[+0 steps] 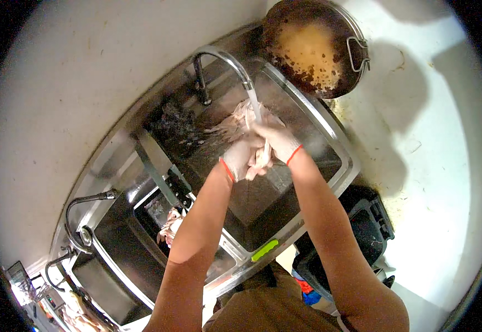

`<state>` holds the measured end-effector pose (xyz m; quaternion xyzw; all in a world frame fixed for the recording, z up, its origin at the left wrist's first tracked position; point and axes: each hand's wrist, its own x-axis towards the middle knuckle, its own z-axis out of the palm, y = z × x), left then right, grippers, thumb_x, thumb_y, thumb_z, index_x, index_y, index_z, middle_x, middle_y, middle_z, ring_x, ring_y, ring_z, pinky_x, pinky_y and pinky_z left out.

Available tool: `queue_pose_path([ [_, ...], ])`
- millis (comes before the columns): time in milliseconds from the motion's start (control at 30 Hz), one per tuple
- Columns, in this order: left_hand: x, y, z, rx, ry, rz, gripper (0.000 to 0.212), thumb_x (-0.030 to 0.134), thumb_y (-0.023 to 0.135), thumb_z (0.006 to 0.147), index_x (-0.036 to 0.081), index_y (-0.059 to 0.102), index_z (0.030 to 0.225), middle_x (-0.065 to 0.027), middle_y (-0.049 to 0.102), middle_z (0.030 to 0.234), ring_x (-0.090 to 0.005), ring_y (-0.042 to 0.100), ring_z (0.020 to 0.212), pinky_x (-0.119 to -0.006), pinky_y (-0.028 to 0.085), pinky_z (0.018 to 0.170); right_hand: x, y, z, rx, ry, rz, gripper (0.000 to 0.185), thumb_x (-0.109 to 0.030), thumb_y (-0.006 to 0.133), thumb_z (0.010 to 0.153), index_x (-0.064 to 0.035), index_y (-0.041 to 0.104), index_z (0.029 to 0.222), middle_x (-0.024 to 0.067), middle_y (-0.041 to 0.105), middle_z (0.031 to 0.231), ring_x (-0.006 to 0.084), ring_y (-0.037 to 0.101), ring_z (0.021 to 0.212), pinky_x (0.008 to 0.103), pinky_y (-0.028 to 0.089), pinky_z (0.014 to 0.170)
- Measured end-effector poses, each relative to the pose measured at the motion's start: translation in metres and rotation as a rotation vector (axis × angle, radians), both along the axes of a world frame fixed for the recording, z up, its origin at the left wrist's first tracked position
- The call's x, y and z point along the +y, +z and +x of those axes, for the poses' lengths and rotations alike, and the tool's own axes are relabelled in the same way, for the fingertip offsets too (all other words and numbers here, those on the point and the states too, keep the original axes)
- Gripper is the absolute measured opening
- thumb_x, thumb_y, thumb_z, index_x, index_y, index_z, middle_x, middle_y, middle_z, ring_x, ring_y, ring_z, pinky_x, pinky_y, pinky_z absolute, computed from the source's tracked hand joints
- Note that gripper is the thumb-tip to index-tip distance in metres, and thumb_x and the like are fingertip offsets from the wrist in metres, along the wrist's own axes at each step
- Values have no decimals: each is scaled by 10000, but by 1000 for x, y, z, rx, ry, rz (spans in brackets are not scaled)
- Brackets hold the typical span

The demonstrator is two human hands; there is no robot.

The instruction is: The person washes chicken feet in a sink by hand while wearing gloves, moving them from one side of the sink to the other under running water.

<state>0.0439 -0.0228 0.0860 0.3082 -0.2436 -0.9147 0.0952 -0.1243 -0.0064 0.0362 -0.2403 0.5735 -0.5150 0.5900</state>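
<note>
Both my hands wear white knit gloves with red cuffs and work together over a stainless steel sink basin point(241, 211). My left hand point(240, 159) and my right hand point(281, 143) are closed around a pale, wet mass that looks like raw poultry point(260, 159). Its exact part is hard to tell, since the gloves cover much of it. More of the pale, ragged mass point(241, 118) spreads beyond my hands in the basin. From the curved chrome faucet point(224, 54), a stream of water point(254, 101) runs down just beyond my right hand.
A rusty wok point(311, 50) with cloudy liquid stands at upper right. A black-handled knife point(178, 189) lies across the left divider, near raw meat pieces point(170, 228). A bright green handle point(265, 250) rests on the front rim. Below right is a black bin point(365, 232).
</note>
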Motion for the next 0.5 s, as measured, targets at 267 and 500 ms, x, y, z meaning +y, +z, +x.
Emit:
queue_pose_path([
  [267, -18, 16, -23, 166, -89, 172, 361, 230, 584, 927, -14, 605, 1193, -202, 676, 1127, -342, 676, 1014, -506, 532, 922, -30, 75, 6, 101, -118, 182, 531, -595, 646, 879, -67, 690, 912, 49, 643, 851, 185, 597, 774, 350, 497, 682],
  [500, -27, 4, -39, -60, -82, -191, 167, 207, 664, 848, 45, 620, 852, -73, 598, 657, -191, 588, 523, -308, 439, 415, -31, 103, -2, -42, 169, -71, 416, -281, 638, 924, -49, 626, 1269, 53, 661, 1111, 175, 639, 778, 334, 525, 717],
])
